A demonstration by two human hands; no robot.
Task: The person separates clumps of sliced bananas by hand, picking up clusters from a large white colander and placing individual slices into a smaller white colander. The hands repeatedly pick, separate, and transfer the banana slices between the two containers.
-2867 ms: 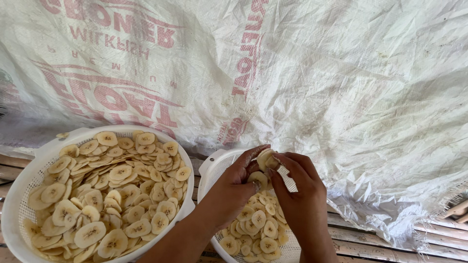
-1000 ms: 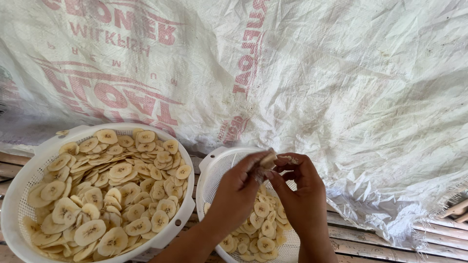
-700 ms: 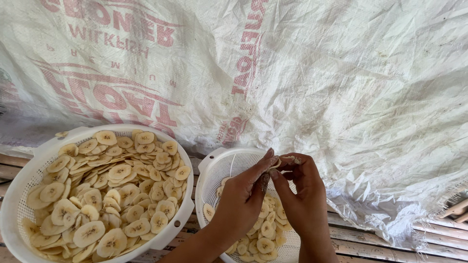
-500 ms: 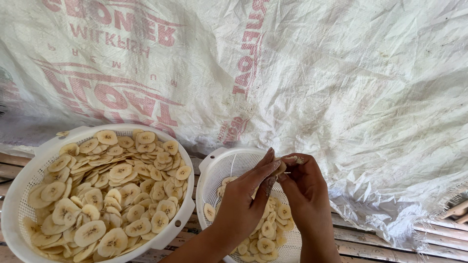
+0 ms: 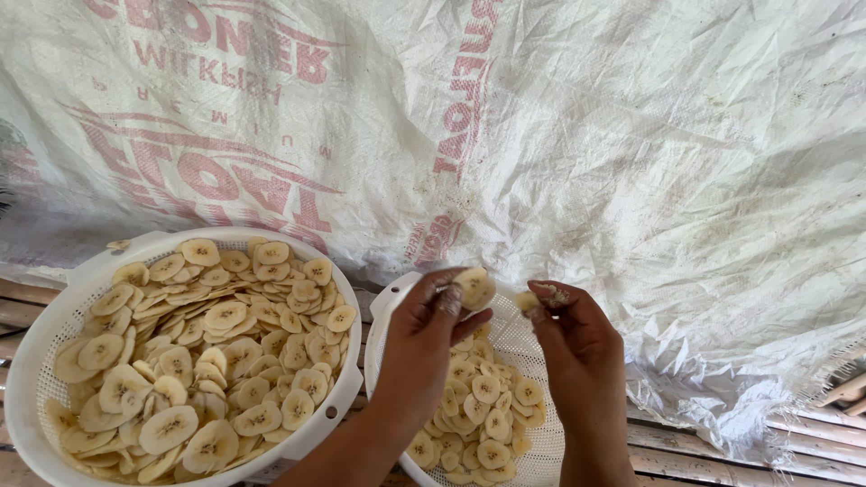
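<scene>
Since the earlier frames my hands have parted: the stuck slices they pinched together over the small colander are now split, one piece to each hand.

Sack: white woven plastic with red print, draped as backdrop and trailing onto the slats at right; its loose, dusty folds hang just behind both colanders.

Slats: bare wooden strips with gaps between them serve in place of a desk. I judge that a dropped slice could fall through a gap.

Big colander: white, at left, heaped with spread banana slices up to its rim; it touches the small colander. I judge that a nudge from my left forearm could spill slices over the edge.

Small colander: white, partly filled, directly under my hands.

Left hand: grip closed, thumb and fingertips pinching a pale round slice above the small colander's far rim.

Right hand: grip nearly closed on a smaller piece, held only at the fingertips. I judge both holds light; the thin slices could slip or tear, and the left one, so near the rim, could land outside on the sack.
</scene>
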